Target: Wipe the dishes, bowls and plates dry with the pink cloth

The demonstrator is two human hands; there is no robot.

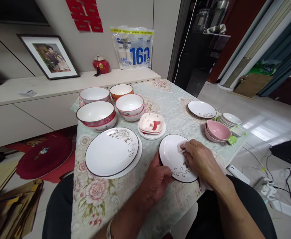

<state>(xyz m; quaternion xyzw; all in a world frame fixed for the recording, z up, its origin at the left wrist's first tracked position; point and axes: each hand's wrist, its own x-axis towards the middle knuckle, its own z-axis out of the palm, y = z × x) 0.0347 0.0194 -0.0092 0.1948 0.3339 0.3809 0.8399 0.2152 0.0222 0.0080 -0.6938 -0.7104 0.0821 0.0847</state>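
My left hand grips the lower left rim of a small white plate with a dark edge and a brown floral pattern. The plate is held tilted over the table. Bunched in my right hand is a pale cloth, pressed against the plate's upper right face; more of the cloth hangs below the wrist. To the left lies a large white plate with a similar pattern, stacked on another white plate. Just beyond my hands sits a small pink-edged dish with a bear design, on white saucers.
Several stacked bowls stand at the back left. Oval plates, pink bowls and small white dishes sit near the right edge of the floral tablecloth. A plastic bag stands on the cabinet behind. Power strips and cables lie on the floor.
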